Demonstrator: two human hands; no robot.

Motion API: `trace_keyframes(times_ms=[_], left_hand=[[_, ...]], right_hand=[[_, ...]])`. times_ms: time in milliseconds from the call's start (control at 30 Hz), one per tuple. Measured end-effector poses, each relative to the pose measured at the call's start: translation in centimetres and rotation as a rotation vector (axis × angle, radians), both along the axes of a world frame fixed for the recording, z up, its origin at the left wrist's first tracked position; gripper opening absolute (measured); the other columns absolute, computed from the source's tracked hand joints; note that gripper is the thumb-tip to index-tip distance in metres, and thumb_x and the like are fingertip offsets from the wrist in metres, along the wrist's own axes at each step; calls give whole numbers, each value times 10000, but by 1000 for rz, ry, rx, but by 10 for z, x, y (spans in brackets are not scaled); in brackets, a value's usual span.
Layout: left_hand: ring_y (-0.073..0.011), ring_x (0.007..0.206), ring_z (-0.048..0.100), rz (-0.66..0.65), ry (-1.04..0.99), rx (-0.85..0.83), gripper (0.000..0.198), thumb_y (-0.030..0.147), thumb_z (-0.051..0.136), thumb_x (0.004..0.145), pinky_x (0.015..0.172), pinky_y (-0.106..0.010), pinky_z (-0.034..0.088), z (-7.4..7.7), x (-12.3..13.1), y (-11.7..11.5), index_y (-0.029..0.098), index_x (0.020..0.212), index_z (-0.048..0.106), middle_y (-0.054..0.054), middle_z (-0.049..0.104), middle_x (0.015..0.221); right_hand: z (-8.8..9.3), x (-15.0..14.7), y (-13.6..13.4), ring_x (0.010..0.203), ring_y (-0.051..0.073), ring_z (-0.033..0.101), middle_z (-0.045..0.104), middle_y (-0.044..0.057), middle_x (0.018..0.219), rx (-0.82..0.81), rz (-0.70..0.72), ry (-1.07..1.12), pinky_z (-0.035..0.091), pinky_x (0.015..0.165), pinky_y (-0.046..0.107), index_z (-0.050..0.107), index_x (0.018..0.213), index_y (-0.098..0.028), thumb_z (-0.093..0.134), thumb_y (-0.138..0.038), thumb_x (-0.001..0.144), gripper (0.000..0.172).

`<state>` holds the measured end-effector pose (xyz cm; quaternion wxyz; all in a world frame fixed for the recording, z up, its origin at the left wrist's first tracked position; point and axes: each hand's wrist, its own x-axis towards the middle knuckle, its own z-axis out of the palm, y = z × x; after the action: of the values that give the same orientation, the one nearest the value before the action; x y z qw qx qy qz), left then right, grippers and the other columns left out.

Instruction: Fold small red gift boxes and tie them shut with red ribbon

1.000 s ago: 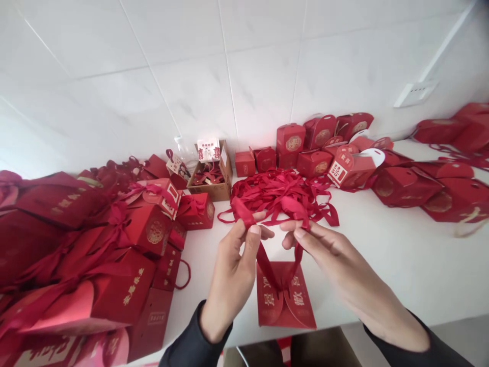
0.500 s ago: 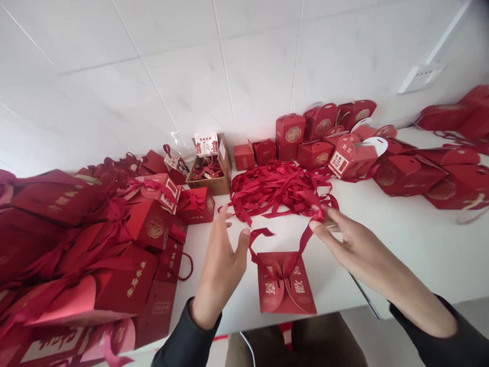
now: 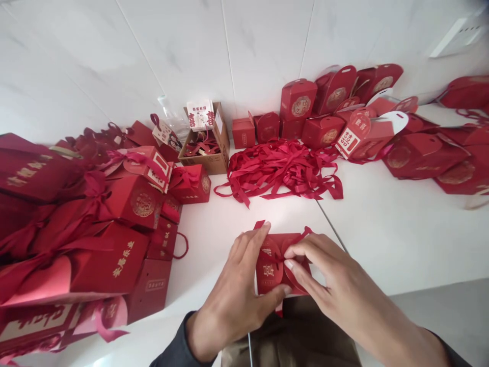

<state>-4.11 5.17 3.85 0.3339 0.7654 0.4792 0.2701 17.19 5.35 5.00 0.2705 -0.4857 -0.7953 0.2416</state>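
Note:
A small red gift box (image 3: 269, 272) with pale lettering and curved, interlocking top flaps lies at the table's front edge. My left hand (image 3: 239, 285) grips its left side, fingers along the far part and thumb across the near part. A red ribbon (image 3: 278, 256) crosses the middle of the flaps, with loose ends showing beyond both hands. My right hand (image 3: 328, 272) pinches at this ribbon with thumb and forefinger over the box's centre. The box's right side is partly hidden under that hand.
Beyond the box lies a heap of red ribbons (image 3: 282, 171). Many red boxes (image 3: 126, 201) are stacked at the left, and more folded boxes (image 3: 420, 153) stand at the right. A cardboard carton (image 3: 212, 162) is near the tiled wall (image 3: 183, 56). A seam crosses the white table (image 3: 382, 229).
Both hands have come down and inward onto the box. My left hand now grips it. My right hand has moved from the raised ribbon end to the ribbon at the box's middle.

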Motion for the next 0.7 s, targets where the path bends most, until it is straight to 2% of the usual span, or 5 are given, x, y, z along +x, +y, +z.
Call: trace_keyframes(times_ms=[267, 433, 567, 633, 700], left_hand=[[-288, 1389, 517, 72, -80, 37, 887, 191, 763, 860, 1164, -499, 477, -6, 4, -4, 328, 1597, 291, -110, 516, 1517], [-310, 1342, 554, 106, -84, 36, 827, 217, 763, 851, 1125, -512, 498, -7, 6, -3, 275, 1560, 339, -131, 558, 1457], [-313, 1360, 537, 112, -74, 27, 817, 236, 755, 864, 1138, -531, 480, -7, 3, -4, 289, 1561, 331, -127, 534, 1485], [-310, 1346, 547, 119, -69, 9, 802, 243, 755, 870, 1126, -531, 489, -7, 2, -5, 298, 1553, 339, -122, 541, 1468], [-311, 1339, 550, 116, -74, 2, 791, 248, 754, 876, 1112, -527, 500, -7, 1, -5, 305, 1549, 343, -123, 542, 1459]], right_hand=[[-4, -10, 1, 668, 207, 657, 611, 29, 847, 66, -56, -93, 519, 590, 354, 535, 951, -242, 464, -202, 1041, 121], [-4, -7, -4, 686, 179, 618, 585, -8, 837, -6, -93, -14, 525, 633, 325, 484, 934, -272, 459, -217, 1039, 121], [-2, 1, -7, 624, 165, 564, 564, -33, 775, -68, -145, 7, 479, 551, 279, 476, 899, -285, 476, -251, 1035, 140], [-2, 5, -6, 658, 171, 589, 590, -27, 795, -72, -147, 17, 489, 571, 281, 505, 937, -288, 479, -293, 1058, 124], [-2, 8, -4, 742, 188, 636, 647, -4, 883, -33, -169, 39, 524, 655, 303, 550, 1110, -292, 496, -353, 1079, 87]])
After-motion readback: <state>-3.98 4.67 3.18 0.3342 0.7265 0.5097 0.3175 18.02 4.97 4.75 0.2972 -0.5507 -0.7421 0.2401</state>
